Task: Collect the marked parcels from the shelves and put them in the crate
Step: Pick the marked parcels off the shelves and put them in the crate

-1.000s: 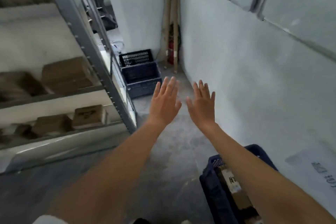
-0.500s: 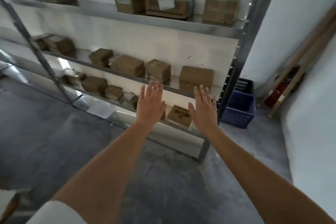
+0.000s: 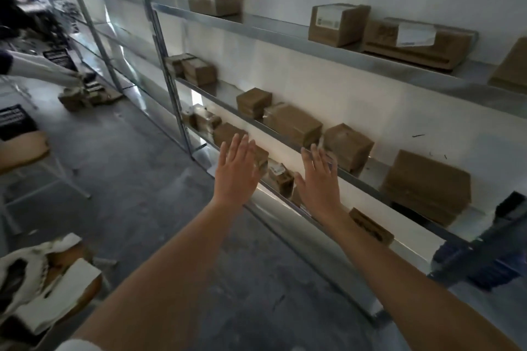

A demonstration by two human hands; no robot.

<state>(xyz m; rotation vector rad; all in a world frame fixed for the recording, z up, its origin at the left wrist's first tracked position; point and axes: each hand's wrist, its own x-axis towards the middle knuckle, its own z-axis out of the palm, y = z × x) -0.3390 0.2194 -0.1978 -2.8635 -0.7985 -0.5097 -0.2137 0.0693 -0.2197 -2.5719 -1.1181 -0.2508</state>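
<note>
Hands both flat and empty, fingers straight, backs to the camera, grasping nothing. Left hand (image 3: 236,169) is raised in front of a small brown box on the low shelf; right hand (image 3: 319,179) is just beside it, over the edge of the middle shelf rail (image 3: 356,179). No contact with any parcel that I can see.

Change since a second ago: view has swung from the aisle with the blue crates round to the shelves, and is now closer and further left along the rack than half a second ago. Hands keep the same spread pose throughout, so only the body has turned and stepped in.

Parcels: between the hands sits a small box with a white label (image 3: 281,179); beyond the right fingertips two brown boxes (image 3: 293,124) (image 3: 346,147) on the middle shelf; well right, a large box (image 3: 427,185). Above both hands, the top shelf carries a labelled box (image 3: 338,24) and a long flat parcel (image 3: 416,41). Marks are too blurred to tell which are the wanted ones.

Crate: a blue crate (image 3: 484,265) shows at the far right, below the right forearm, blurred.

Far left of the left hand, another person's sleeve (image 3: 40,71) reaches toward boxes on the floor.

Judgement: search stage, nothing picked this round; next comes choosing a marked box and reaching in.
</note>
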